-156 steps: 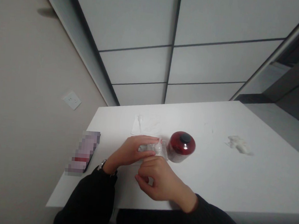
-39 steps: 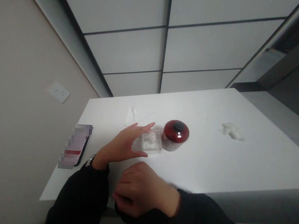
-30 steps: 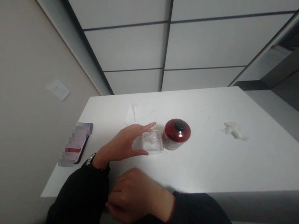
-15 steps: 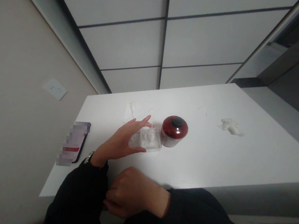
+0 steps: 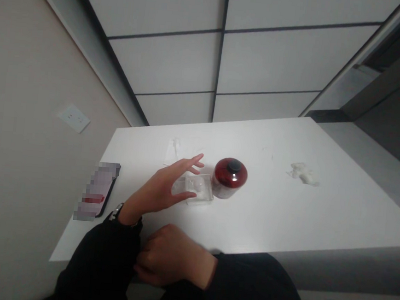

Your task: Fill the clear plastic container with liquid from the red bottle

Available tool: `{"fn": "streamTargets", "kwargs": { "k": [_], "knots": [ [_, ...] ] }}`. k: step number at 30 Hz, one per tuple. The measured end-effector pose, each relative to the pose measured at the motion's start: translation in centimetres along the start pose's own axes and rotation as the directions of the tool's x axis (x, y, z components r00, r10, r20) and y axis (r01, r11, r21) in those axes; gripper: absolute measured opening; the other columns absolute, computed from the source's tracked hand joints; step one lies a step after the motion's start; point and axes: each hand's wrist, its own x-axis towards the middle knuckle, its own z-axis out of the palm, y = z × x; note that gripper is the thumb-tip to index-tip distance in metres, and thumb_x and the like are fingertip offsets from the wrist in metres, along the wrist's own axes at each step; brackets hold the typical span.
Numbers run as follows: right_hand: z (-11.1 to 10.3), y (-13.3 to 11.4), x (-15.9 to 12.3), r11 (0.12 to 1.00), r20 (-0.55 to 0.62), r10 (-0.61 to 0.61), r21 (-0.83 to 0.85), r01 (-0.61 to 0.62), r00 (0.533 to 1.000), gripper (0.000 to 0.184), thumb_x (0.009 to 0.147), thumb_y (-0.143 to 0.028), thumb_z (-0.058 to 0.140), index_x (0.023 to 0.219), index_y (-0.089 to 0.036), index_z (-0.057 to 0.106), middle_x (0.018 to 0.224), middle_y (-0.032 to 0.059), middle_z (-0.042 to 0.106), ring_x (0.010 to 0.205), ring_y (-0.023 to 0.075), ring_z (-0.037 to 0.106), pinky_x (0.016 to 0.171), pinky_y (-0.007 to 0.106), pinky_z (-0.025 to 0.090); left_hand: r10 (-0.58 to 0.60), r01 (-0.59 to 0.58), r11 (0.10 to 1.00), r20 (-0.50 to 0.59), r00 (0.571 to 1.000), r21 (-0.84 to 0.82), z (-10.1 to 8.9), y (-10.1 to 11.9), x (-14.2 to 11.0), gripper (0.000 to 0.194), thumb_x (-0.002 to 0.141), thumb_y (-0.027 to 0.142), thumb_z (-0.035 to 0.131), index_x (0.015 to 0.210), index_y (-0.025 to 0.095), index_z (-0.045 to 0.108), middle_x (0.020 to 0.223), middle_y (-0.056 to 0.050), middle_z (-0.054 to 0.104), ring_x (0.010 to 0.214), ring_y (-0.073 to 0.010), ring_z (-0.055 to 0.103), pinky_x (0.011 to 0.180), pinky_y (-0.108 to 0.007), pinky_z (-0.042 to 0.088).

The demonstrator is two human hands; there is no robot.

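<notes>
My left hand (image 5: pixel 169 182), with a metal band at its wrist, is open with the thumb and fingers spread apart. It hovers over a small clear plastic box (image 5: pixel 205 199), and nothing shows between its fingers. A faint clear, rounded piece (image 5: pixel 199 184) is inside the box; its kind cannot be made out. Just right of the box stands a red bottle (image 5: pixel 230 175) with a black cap, upright. My right hand (image 5: pixel 174 254) is closed, low at the table's front edge beside my left sleeve (image 5: pixel 108 258). Whatever its curled fingers hold, if anything, is hidden.
A phone (image 5: pixel 101 191) lies at the table's left side. Behind my left hand is a thin white sheet (image 5: pixel 170 152) with a small whitish piece on it. Crumpled white tissue (image 5: pixel 304 173) lies on the right of the white table (image 5: pixel 267 215). Panelled doors (image 5: pixel 179 65) stand behind.
The clear rounded piece stood up above the box rim and now sits lower and flatter in the box. My left hand stays over the box, fingers spread. My right hand remains closed.
</notes>
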Motion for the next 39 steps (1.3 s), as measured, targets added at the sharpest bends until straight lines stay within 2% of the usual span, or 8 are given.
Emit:
{"fn": "streamTargets", "kwargs": {
  "k": [7,10,14,18,20,24,31,39],
  "knots": [
    [1.0,-1.2,1.1,0.997,-0.033,-0.080,-0.021,0.079,0.996,0.036,0.098,-0.041,0.060,0.069,-0.024,0.072,0.069,-0.0021,0.079,0.056,0.0170,0.066,0.041,0.032,0.032,-0.041,0.027,0.995,0.143,0.989,0.096,-0.7,0.7,1.9,0.061,0.100,0.027,0.067,0.157,0.030,0.046,0.123,-0.005,0.073,0.112,-0.0232,0.070,0.100,-0.040,0.057],
    [1.3,-1.3,1.0,0.997,-0.071,-0.073,-0.023,0.072,0.995,0.034,0.097,-0.041,0.061,0.071,-0.022,0.073,0.070,-0.0002,0.079,0.058,0.0180,0.066,0.042,0.033,0.034,-0.027,0.016,0.990,0.083,0.996,0.137,-1.3,1.6,2.1,0.056,0.100,0.029,0.066,0.154,0.027,0.050,0.120,-0.006,0.073,0.109,-0.0212,0.070,0.099,-0.037,0.056],
    [1.7,-1.2,1.0,0.994,-0.085,-0.109,-0.023,0.107,0.990,0.040,0.100,-0.043,0.054,0.072,-0.022,0.075,0.070,0.0002,0.079,0.058,0.0173,0.067,0.042,0.031,0.032,-0.026,0.042,0.979,-0.080,0.996,0.199,-2.0,3.1,1.9,0.055,0.099,0.031,0.069,0.151,0.024,0.053,0.124,-0.007,0.074,0.110,-0.0197,0.071,0.101,-0.034,0.057],
    [1.8,-1.3,1.0,0.992,-0.174,-0.115,-0.069,0.104,0.978,0.041,0.099,-0.043,0.058,0.068,-0.022,0.074,0.066,-0.0018,0.077,0.055,0.0151,0.067,0.041,0.030,0.029,-0.031,0.069,0.972,-0.171,0.985,0.223,-2.3,3.7,2.0,0.036,0.097,0.031,0.073,0.131,0.022,0.066,0.123,-0.006,0.076,0.107,-0.0190,0.073,0.097,-0.032,0.060],
    [1.8,-1.5,1.0,0.991,-0.200,-0.116,-0.082,0.102,0.973,0.040,0.099,-0.042,0.059,0.067,-0.022,0.073,0.065,-0.0027,0.077,0.054,0.0147,0.067,0.042,0.030,0.027,-0.029,0.073,0.970,-0.189,0.981,0.230,-2.4,3.9,2.1,0.029,0.095,0.031,0.075,0.122,0.021,0.069,0.116,-0.005,0.077,0.103,-0.0185,0.074,0.095,-0.031,0.060],
    [1.6,-1.7,1.1,0.992,-0.184,-0.106,-0.084,0.091,0.977,0.036,0.099,-0.040,0.060,0.070,-0.022,0.073,0.065,-0.0030,0.077,0.052,0.0143,0.064,0.041,0.030,0.025,-0.023,0.075,0.965,-0.201,0.979,0.252,-2.9,4.3,2.1,0.027,0.093,0.028,0.078,0.118,0.021,0.071,0.112,-0.005,0.079,0.100,-0.0185,0.075,0.094,-0.032,0.060],
    [1.5,-1.9,1.2,0.990,-0.174,-0.119,-0.092,0.105,0.977,0.034,0.096,-0.040,0.062,0.072,-0.022,0.075,0.067,-0.0026,0.077,0.054,0.0147,0.065,0.042,0.030,0.028,-0.023,0.084,0.962,-0.229,0.973,0.259,-3.0,4.2,2.0,0.026,0.093,0.027,0.078,0.118,0.022,0.073,0.111,-0.005,0.080,0.096,-0.0172,0.076,0.091,-0.030,0.062],
    [1.3,-2.0,1.2,0.991,-0.210,-0.118,-0.094,0.101,0.971,0.034,0.096,-0.039,0.064,0.068,-0.021,0.073,0.065,-0.0024,0.077,0.054,0.0151,0.067,0.042,0.030,0.021,0.004,0.055,0.965,-0.227,0.974,0.257,-2.9,4.2,1.9,0.027,0.096,0.030,0.075,0.121,0.022,0.074,0.115,-0.005,0.080,0.100,-0.0178,0.076,0.096,-0.033,0.062]
  ]
}}
